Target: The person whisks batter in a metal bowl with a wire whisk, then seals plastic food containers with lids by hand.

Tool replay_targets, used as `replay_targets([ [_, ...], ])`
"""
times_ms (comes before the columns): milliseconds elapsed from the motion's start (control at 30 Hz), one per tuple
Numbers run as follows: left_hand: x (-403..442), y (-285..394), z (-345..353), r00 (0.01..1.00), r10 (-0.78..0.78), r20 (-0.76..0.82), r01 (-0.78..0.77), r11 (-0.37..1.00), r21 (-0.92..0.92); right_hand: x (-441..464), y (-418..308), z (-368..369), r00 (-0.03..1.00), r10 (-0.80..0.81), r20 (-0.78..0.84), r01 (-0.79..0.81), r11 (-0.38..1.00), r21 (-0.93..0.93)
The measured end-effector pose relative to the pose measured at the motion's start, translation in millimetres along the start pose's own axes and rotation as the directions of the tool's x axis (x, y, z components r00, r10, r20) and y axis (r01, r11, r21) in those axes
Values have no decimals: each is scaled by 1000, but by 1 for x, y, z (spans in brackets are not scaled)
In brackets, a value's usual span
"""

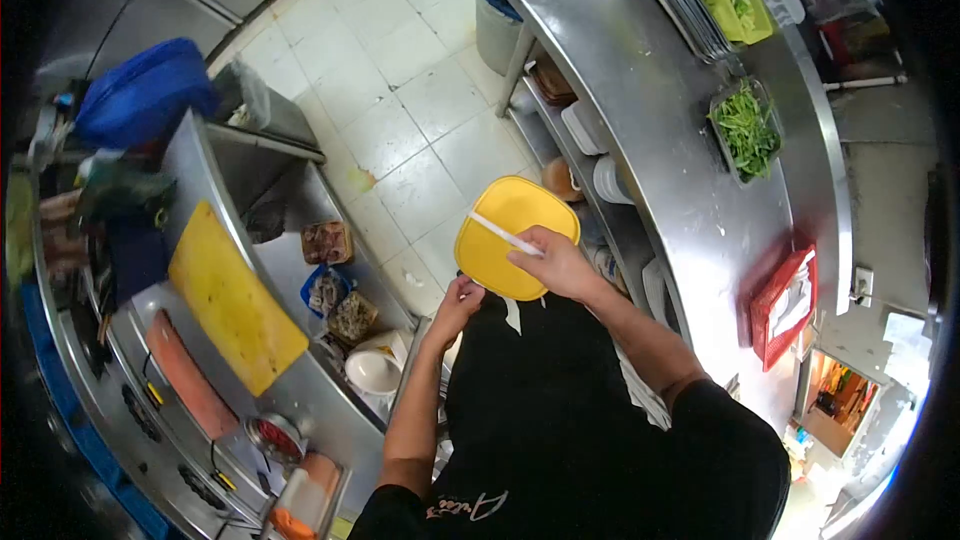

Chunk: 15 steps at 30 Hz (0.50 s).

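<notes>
In front of my black apron is a yellow rounded-square piece (515,210) that looks like a plastic container lid. My left hand (458,308) is closed on its lower left edge. My right hand (552,262) lies over its right side, with the fingers pinching a narrow white strip (495,232). That strip crosses the yellow surface diagonally; I cannot make out what it is made of. Just below the lid a short white piece (513,318) hangs against the apron.
To the right stands a steel counter (660,70) with a container of green leaves (747,130) and a red basket (784,308). A yellow cutting board (235,300) lies on the left counter. White floor tiles (385,135) stretch ahead; a bin (498,35) stands by the counter's far end.
</notes>
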<state>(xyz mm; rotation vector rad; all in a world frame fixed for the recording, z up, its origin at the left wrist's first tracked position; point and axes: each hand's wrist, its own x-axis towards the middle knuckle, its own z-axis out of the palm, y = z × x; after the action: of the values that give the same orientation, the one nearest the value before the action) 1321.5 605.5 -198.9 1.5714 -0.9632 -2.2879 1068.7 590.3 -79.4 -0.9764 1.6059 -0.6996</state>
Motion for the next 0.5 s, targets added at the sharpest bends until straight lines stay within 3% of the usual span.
replay_targets([
  [67,40,18,7,995,-94,-44,83,976,-203,38,1,-4,1000,2,-18,-3,996,-94],
  [100,69,9,3,989,-113,-99,90,972,-216,59,13,-3,999,51,-7,-51,997,-65],
  [133,89,13,1,987,-109,-119,87,981,-176,75,16,-3,999,-14,-31,16,998,59],
  [200,133,20,-4,982,-135,-129,118,984,-132,111,25,-11,990,138,33,-140,988,67],
  [267,180,25,-7,989,-37,-142,47,997,67,153,64,-10,991,133,-25,-131,989,73],
  [400,282,16,-13,986,-61,-158,33,984,-173,218,110,-8,981,145,-127,-135,987,86],
  [433,305,12,-17,992,-16,-127,-6,984,-176,233,116,-7,976,152,-156,-132,983,128],
  [500,351,6,-22,998,0,-65,-10,988,-154,260,136,-13,961,228,-157,-229,973,13],
])
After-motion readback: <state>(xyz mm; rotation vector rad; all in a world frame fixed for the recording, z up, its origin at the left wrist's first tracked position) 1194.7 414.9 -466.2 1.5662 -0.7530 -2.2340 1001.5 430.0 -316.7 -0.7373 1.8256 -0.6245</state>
